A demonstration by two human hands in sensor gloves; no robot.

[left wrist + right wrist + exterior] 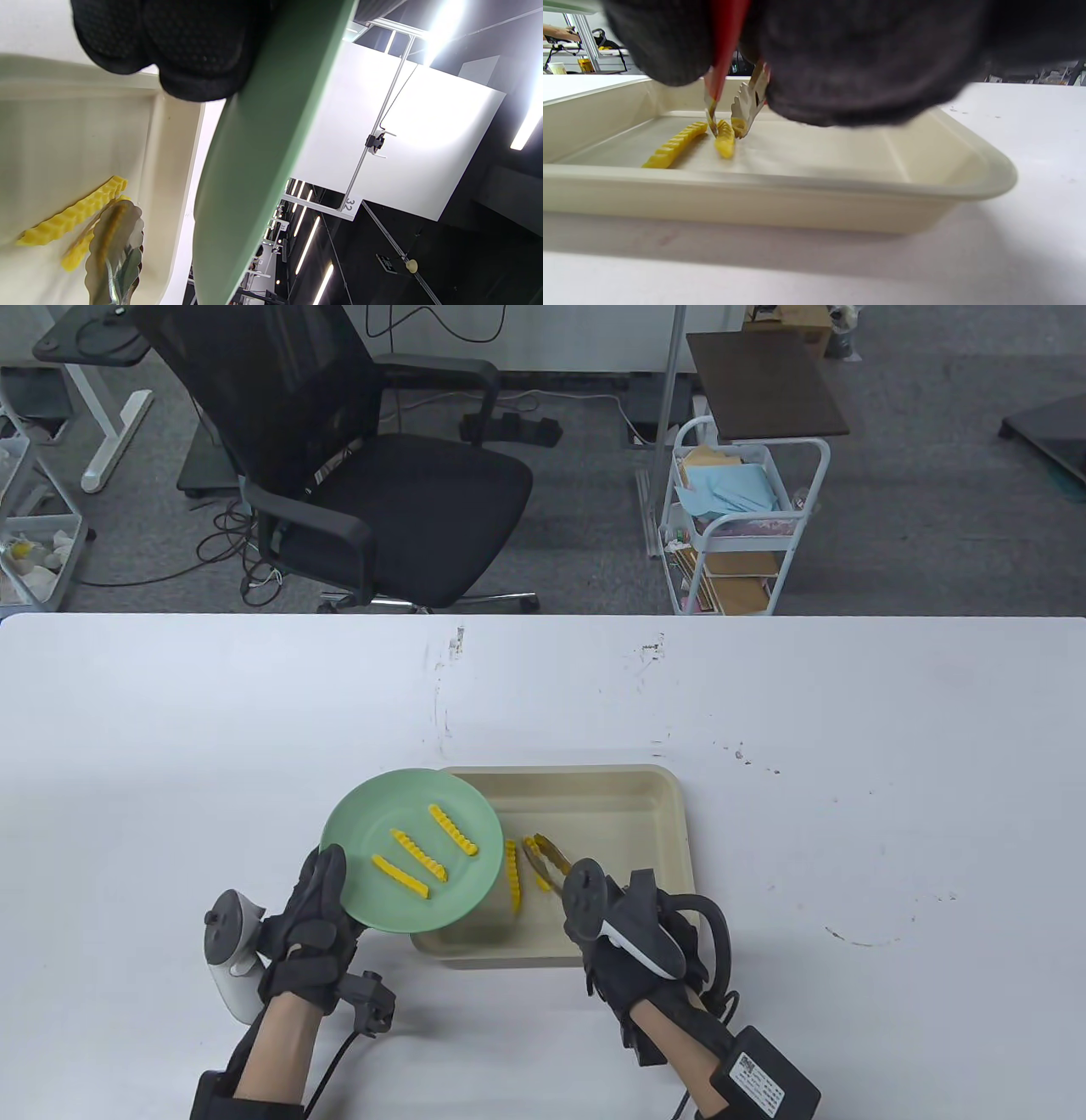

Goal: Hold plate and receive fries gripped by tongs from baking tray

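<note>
My left hand (310, 920) grips the near-left rim of a green plate (373, 823) and holds it tilted above the left end of the cream baking tray (670, 814). Three yellow crinkle fries (452, 828) lie on the plate. My right hand (632, 942) holds metal tongs (547, 861) whose tips straddle a fry (538, 864) on the tray floor. A second fry (512, 878) lies beside it, partly under the plate's edge. The right wrist view shows the tong tips (736, 112) on either side of the fry (725, 142). The left wrist view shows the plate's underside (263, 148).
The white table (848, 729) spreads wide on all sides of the tray. A black office chair (356, 475) and a white trolley (738, 526) stand beyond the far table edge.
</note>
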